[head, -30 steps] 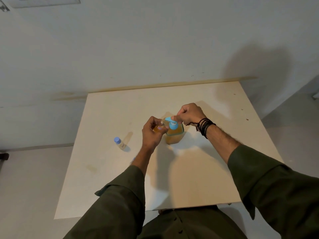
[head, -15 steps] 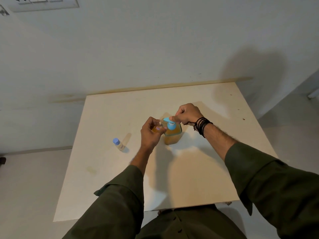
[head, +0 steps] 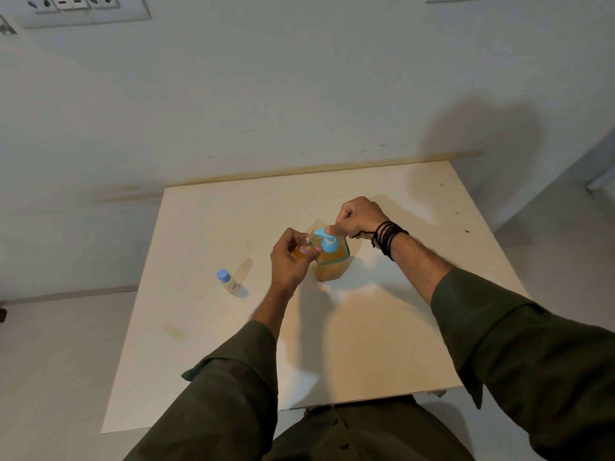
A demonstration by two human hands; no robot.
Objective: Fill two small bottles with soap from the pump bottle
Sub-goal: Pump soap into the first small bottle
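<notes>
The pump bottle (head: 332, 266) with amber soap and a blue pump head stands in the middle of the table (head: 382, 344). My right hand (head: 357, 217) is curled, its thumb pressing on the blue pump top. My left hand (head: 288, 261) grips a small bottle (head: 302, 250) with amber soap inside, held tilted with its mouth under the pump spout. A second small bottle (head: 228, 281), clear with a blue cap on, stands upright to the left on the table.
The cream table is pushed against a white wall. Wall sockets (head: 76, 5) sit high at the top left. Grey floor lies on both sides of the table.
Both hands stay on the bottles. The camera has tilted up a little, so the wall sockets have come further into view. The capped bottle has not moved.
</notes>
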